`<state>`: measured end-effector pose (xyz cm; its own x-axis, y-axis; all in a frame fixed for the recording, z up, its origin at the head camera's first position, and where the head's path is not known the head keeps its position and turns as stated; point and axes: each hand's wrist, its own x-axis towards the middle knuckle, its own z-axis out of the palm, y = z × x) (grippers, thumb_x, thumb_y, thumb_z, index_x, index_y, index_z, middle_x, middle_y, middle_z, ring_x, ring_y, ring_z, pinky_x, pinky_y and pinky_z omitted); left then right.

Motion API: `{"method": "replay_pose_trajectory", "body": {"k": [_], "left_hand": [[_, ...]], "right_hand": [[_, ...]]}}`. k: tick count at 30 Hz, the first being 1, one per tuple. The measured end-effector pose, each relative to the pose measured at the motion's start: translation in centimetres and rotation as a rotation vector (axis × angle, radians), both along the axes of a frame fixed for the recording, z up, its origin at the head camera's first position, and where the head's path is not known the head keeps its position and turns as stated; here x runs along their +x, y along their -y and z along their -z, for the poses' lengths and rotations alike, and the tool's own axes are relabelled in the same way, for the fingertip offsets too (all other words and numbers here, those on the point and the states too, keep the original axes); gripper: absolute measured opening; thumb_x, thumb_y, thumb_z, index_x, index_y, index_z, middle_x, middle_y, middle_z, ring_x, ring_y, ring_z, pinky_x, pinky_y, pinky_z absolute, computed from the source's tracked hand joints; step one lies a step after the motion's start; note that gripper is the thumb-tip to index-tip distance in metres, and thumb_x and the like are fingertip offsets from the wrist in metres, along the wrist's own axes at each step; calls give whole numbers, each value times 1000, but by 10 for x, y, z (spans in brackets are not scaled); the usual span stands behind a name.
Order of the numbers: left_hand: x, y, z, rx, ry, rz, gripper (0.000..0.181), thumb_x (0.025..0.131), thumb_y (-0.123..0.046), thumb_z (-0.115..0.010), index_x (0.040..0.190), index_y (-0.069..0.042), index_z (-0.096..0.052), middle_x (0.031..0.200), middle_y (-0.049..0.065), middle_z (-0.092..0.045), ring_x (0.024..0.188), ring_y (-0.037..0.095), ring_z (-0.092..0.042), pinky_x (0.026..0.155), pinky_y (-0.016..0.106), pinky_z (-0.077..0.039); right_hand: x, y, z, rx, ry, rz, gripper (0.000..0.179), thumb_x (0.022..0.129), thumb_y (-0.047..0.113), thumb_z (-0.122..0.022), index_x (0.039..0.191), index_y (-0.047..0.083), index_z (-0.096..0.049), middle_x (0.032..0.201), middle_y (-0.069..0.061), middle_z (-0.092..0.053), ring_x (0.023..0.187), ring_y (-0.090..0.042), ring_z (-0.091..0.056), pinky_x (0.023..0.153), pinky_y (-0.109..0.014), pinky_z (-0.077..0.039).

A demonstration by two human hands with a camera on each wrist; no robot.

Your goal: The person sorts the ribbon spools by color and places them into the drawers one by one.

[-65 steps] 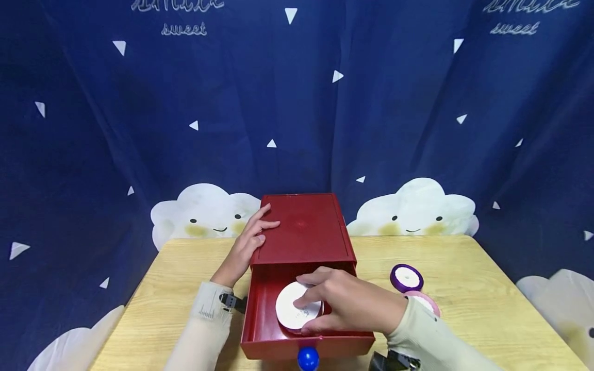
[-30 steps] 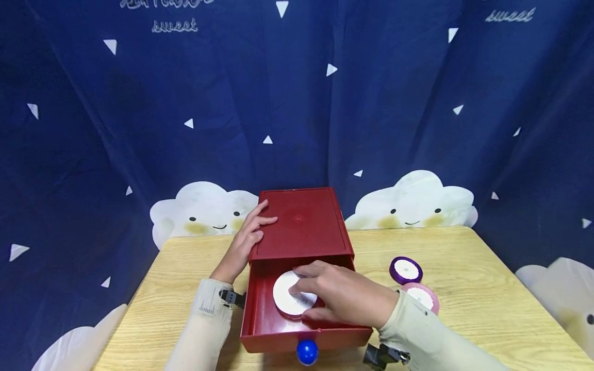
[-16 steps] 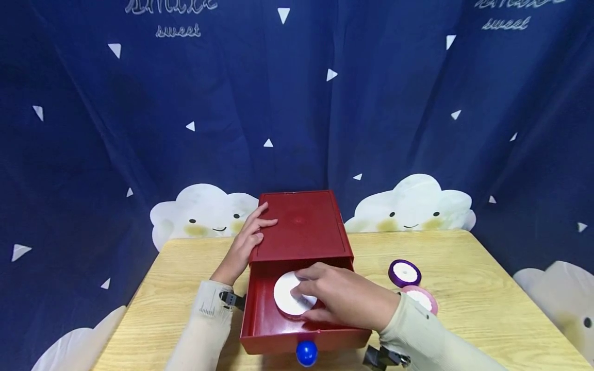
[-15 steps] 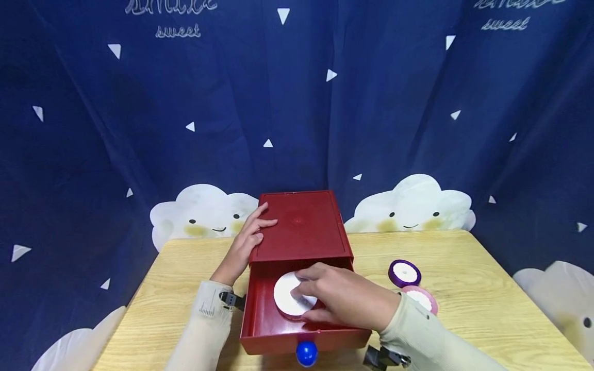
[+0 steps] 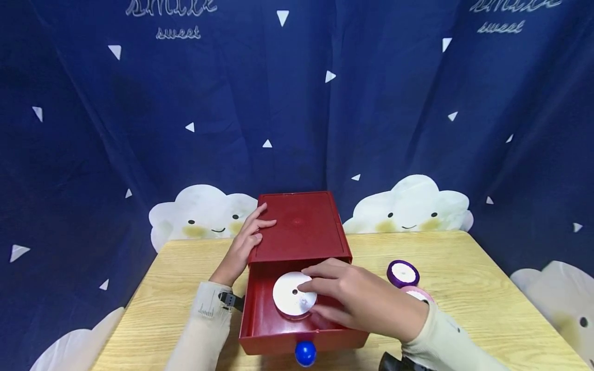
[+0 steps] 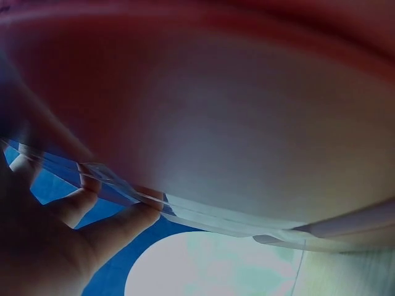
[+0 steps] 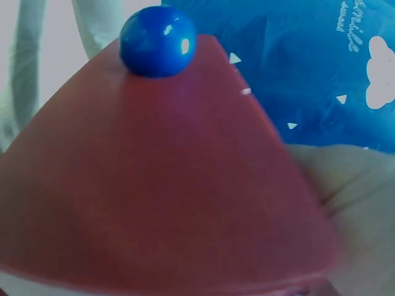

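A red box (image 5: 301, 229) has its drawer (image 5: 266, 344) pulled out toward me, with a blue ball knob (image 5: 305, 354) on the front. Flat in the drawer lies a white-faced ribbon spool (image 5: 290, 296), its centre hole showing. My right hand (image 5: 364, 299) reaches over the drawer's right side, fingers loosely bent and spread at the spool's right edge without gripping it. On the left, my left hand (image 5: 238, 252) rests along the box's left edge with fingertips on its top. The right wrist view mostly shows the drawer front and knob (image 7: 157, 42).
Right of the box, a purple ribbon spool (image 5: 402, 273) lies on the wooden table (image 5: 464, 288). A pink ribbon spool (image 5: 416, 292) sits close by, partly hidden behind my right wrist. A dark blue curtain (image 5: 297, 103) with clouds hangs behind the table.
My right hand has let go of the white-faced spool and drawn back to the right, uncovering its centre hole. My left hand stays on the box.
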<state>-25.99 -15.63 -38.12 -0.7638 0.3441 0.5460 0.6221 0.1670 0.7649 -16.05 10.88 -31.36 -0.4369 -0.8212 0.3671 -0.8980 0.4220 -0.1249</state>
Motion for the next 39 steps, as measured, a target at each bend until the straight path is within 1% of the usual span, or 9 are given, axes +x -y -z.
{"method": "replay_pose_trajectory", "body": {"k": [4,9,13,18,21,24,29,35,39], "left_hand": [[-6,1,5,6,-17,11,40,88,-6,-32,122,-2,-53,148,11,-16,136,25,-10,101,52,-16],[9,-4,-12,8,-11,20,40,86,2,-30,119,7,-51,147,17,-16,135,32,-9,101,54,-13],[2,-2,-6,11,-11,21,39,87,1,-31,120,3,-53,148,14,-16,136,28,-9,102,53,-12],[-13,3,9,12,-19,12,40,88,-6,-33,120,-8,-56,148,7,-17,136,17,-10,102,51,-12],[-15,4,12,13,-19,7,41,87,-9,-32,120,-9,-56,149,6,-17,136,17,-10,102,51,-13],[-11,3,8,15,-9,15,41,87,-5,-31,121,-4,-54,148,10,-16,136,22,-10,102,52,-14],[2,-3,-8,15,4,21,40,86,1,-30,120,4,-52,148,15,-15,136,28,-9,101,54,-13],[8,-4,-12,19,24,17,39,87,1,-30,120,6,-50,148,15,-14,136,30,-8,101,54,-15],[9,-4,-10,27,32,27,40,87,1,-30,122,4,-50,148,14,-14,136,29,-7,101,54,-15]], "right_hand": [[11,-9,-6,-58,-31,12,36,83,42,-59,116,28,-60,120,8,-54,109,-6,-49,82,-27,-47],[27,-17,-9,-113,-15,35,42,78,41,-65,118,30,-58,117,12,-55,105,-2,-50,78,-24,-48],[39,-20,-12,-189,0,33,44,75,39,-68,118,30,-58,114,14,-55,102,1,-50,75,-20,-48],[52,-18,-14,-297,-16,-61,42,77,33,-69,117,26,-58,110,12,-58,97,0,-51,75,-17,-47],[59,-14,-12,-335,-26,-114,41,78,29,-69,117,23,-58,106,13,-60,92,2,-52,75,-15,-46],[65,-12,-7,-344,-2,-155,41,79,26,-68,118,21,-57,102,13,-61,89,5,-53,74,-13,-45],[73,-11,8,-310,85,-185,42,80,27,-66,120,20,-55,98,13,-63,87,7,-55,73,-11,-44],[79,-6,31,-315,190,-128,44,80,31,-65,122,25,-54,96,18,-63,83,11,-55,72,-12,-45],[79,-3,43,-313,172,-75,45,80,33,-64,123,26,-54,96,20,-63,83,10,-56,72,-14,-46]]}}
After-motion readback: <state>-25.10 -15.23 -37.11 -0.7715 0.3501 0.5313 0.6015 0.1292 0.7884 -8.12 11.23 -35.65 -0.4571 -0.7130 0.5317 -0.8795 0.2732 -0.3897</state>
